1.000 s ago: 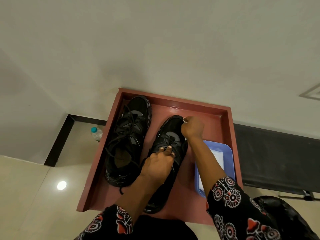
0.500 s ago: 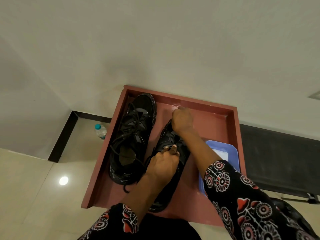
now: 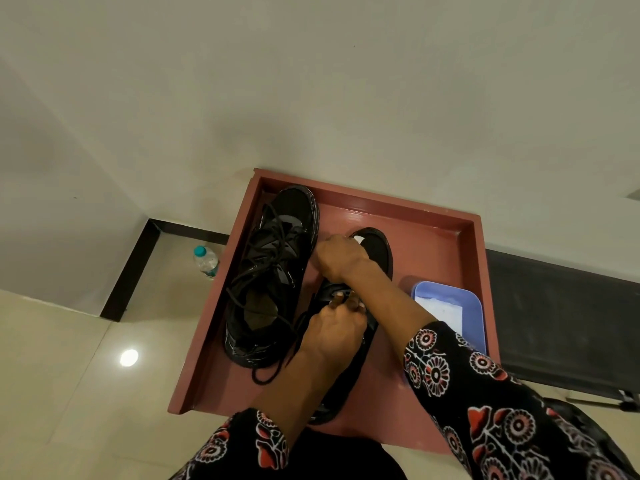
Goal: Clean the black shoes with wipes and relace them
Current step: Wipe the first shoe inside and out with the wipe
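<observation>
Two black shoes lie in a reddish-brown tray. The left shoe has loose laces spilling over its side. The right shoe is mostly hidden under my arms; only its toe and heel show. My right hand holds a white wipe against the left side of that shoe's toe. My left hand grips the same shoe at its middle, fingers curled over the upper.
A blue plastic tub with white wipes stands in the tray's right part. A water bottle stands on the floor left of the tray. A white wall runs behind; a dark mat lies at the right.
My right hand with the wipe has moved from the right side of the shoe's toe across to its left side. My left hand has kept its grip on the shoe's middle.
</observation>
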